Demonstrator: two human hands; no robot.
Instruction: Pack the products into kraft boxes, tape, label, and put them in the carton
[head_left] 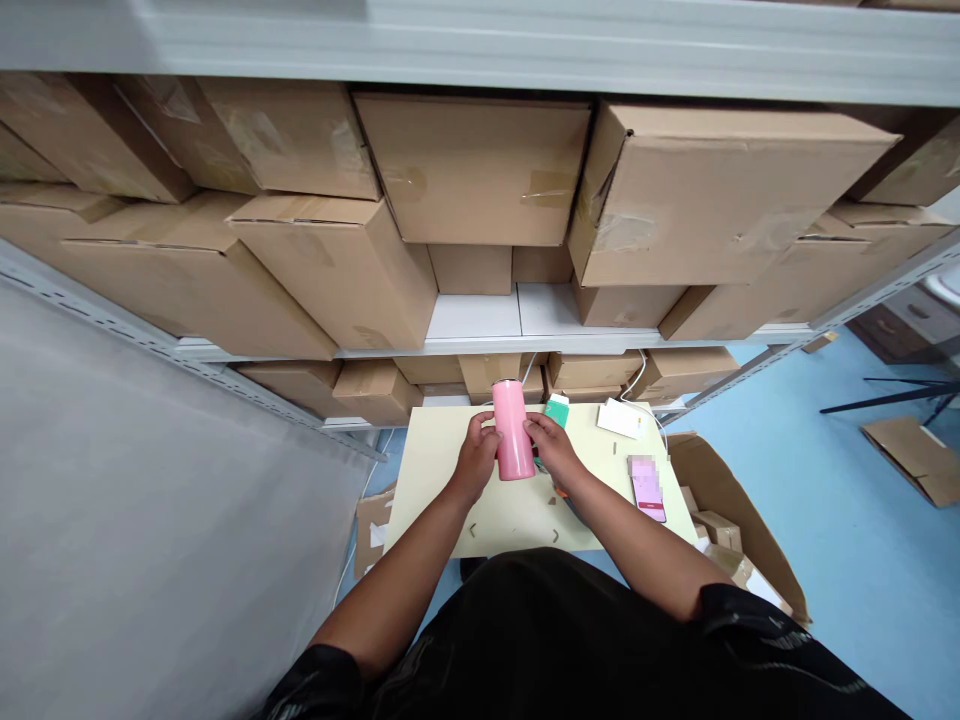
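Note:
A shiny pink tumbler (514,432) with a dark rim at its top is held up over the pale yellow table (442,440). My left hand (476,458) grips its left side, thumb and fingers against the wall. On the other side my right hand (553,450) presses its fingers to the tumbler too. Just behind the right hand stands a green and white box or carton (556,409), partly covered by that hand. Something orange and dark lies under my right wrist, mostly hidden.
On the table's right are a phone (646,490) with a lit screen and a white box (619,419) with a cable. Shelves with many cardboard boxes (480,170) rise ahead. A large open carton (750,510) of smaller boxes stands right; a grey wall (165,480) is left.

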